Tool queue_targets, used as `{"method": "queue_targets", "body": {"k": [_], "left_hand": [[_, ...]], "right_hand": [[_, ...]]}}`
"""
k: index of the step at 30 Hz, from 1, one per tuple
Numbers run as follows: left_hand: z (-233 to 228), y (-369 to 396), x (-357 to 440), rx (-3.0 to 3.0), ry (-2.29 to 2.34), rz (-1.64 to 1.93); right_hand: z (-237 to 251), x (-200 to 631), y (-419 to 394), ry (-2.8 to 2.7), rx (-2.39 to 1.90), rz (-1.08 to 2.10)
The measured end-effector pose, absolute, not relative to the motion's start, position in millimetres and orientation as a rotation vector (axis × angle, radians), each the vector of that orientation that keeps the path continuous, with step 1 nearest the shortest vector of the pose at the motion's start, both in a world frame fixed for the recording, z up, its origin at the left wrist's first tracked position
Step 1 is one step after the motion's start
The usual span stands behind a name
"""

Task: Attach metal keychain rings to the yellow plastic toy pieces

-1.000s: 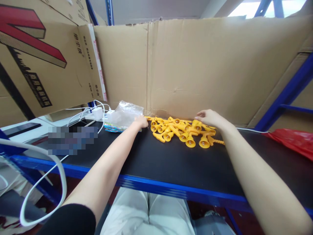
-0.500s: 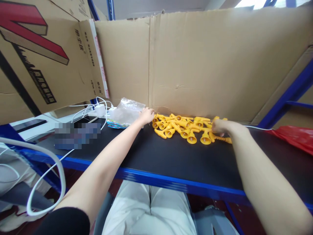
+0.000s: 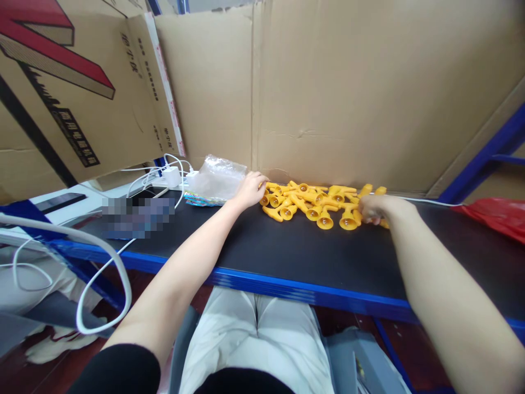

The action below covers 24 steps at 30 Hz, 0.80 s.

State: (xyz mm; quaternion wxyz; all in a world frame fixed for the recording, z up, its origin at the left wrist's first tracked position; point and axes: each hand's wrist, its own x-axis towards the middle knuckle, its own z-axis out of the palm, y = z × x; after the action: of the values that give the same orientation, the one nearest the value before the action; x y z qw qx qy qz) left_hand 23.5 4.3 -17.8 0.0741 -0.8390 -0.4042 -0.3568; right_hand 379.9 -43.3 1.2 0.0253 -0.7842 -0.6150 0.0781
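Note:
Several yellow plastic hand bells [image 3: 325, 220] lie in a loose heap on the black tabletop [image 3: 303, 262]. Many have their flared mouths turned towards me, with a small shiny piece inside. At the heap's left end, my left hand [image 3: 252, 189] is cupped with bent fingers against the outermost bells; the fingertips are partly hidden. My right hand [image 3: 375, 208] is at the opposite end, fingers curled down and closed around a bell that the hand mostly covers. Bell ends stick out behind and below that hand.
Clear plastic bags [image 3: 219, 178] with colourful printing lie left of my left hand. White cables and a charger [image 3: 171, 176] are farther left, beside a blurred-out object [image 3: 139, 216]. A tall cardboard sheet [image 3: 328, 98] stands behind the heap. A red bag [image 3: 498, 216] lies far right.
The view has tipped slightly downward. My left hand has come a little to the right, closer against the bells. My right hand stays at the heap's right end.

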Motion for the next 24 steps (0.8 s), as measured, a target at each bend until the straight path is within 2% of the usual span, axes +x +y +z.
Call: {"method": "queue_targets", "body": {"k": [2, 4, 12, 19, 24], "left_hand": [[-17.6, 3.3, 24.5, -2.533, -1.164, -1.063], [-17.4, 2.4, 24.7, -2.539, -1.143, -1.062], [-12.0, -4.9, 25.1, -2.510, -1.040, -1.063], [-2.3, -24.7, 32.5, -2.518, -0.886, -1.136], [5.3, -44.5, 39.5, -2.616, -0.758, -1.091]], "right_hand": [[5.8, 372.8, -46.4, -1.965, -2.610, 0.457], [11.3, 367.0, -48.2, -2.020, -2.620, 0.464], [35.8, 342.3, -56.7, -2.018, -2.331, 0.008], [26.2, 306.8, -56.7, -2.252, -1.674, -0.303], [15.7, 273.5, -63.2, -2.350, -1.307, -0.689]]}}
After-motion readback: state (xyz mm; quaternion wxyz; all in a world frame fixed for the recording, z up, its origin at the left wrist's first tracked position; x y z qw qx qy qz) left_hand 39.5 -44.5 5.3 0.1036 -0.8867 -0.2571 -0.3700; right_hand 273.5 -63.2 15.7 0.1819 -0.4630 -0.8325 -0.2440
